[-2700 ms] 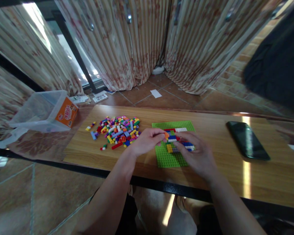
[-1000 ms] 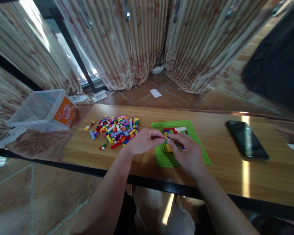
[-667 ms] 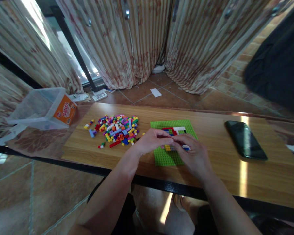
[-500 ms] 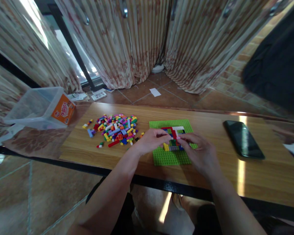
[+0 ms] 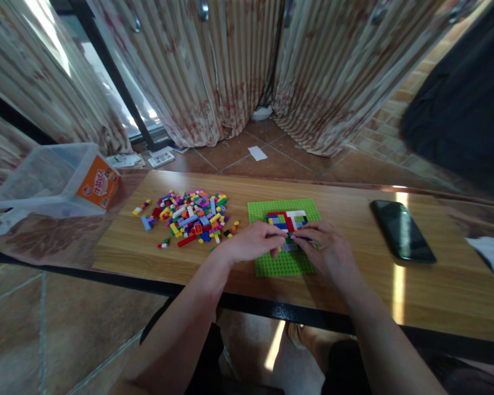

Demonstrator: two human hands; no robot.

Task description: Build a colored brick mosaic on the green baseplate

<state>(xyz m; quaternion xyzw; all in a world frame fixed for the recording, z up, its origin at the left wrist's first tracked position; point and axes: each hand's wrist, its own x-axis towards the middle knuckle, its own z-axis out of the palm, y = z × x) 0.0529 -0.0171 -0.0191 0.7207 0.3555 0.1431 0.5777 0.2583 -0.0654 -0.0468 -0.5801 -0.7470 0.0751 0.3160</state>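
**Both hands meet at the near edge of a brick build**

The person's left hand (image 5: 253,244) and right hand (image 5: 327,252) come together over a green baseplate (image 5: 284,267) on the wooden table (image 5: 354,211). Their fingertips meet at the six o'clock edge of the flat multicoloured brick build (image 5: 288,219) that stands on the plate. Both sets of fingers are drawn in narrow, tips almost touching one another and resting on the build. Whether a loose brick sits pinched between them cannot be told, since the fingers cover that spot.

The work in hand looks like fitting or pressing a small piece at that near edge. Judging by how closely the bricks sit, handling there calls for a fine fingertip grip and straight downward pressure, with the plate kept from sliding.

A pile of loose bricks (image 5: 191,216) lies at nine o'clock from the plate, well apart from the hands. A clear plastic tub (image 5: 45,175) stands beyond it. A dark phone (image 5: 401,230) lies at three o'clock.
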